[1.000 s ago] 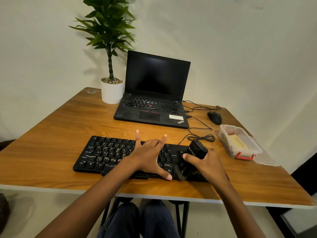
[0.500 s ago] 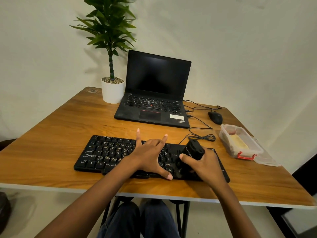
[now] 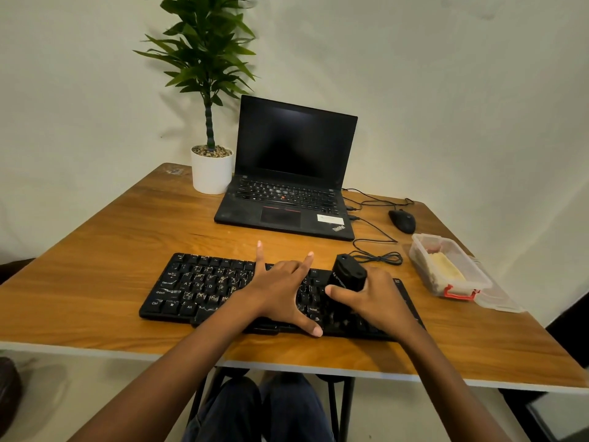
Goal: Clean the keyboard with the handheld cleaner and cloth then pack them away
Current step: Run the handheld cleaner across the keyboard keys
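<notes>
Two hands work the keyboard (image 3: 197, 288) at the table's (image 3: 95, 282) near edge: left hand (image 3: 283, 288), fingers splayed flat, steadies it; right hand (image 3: 373, 301) grips the handheld cleaner (image 3: 349, 272), lower end on the right-side keys.

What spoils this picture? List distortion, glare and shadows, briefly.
Head view: the wide-angle lens bows the table edges; soft light throws a faint plant shadow on the wall; small glints sit on the keyboard keys left of the left hand; the right hand and handheld cleaner look sharp, not blurred.
</notes>
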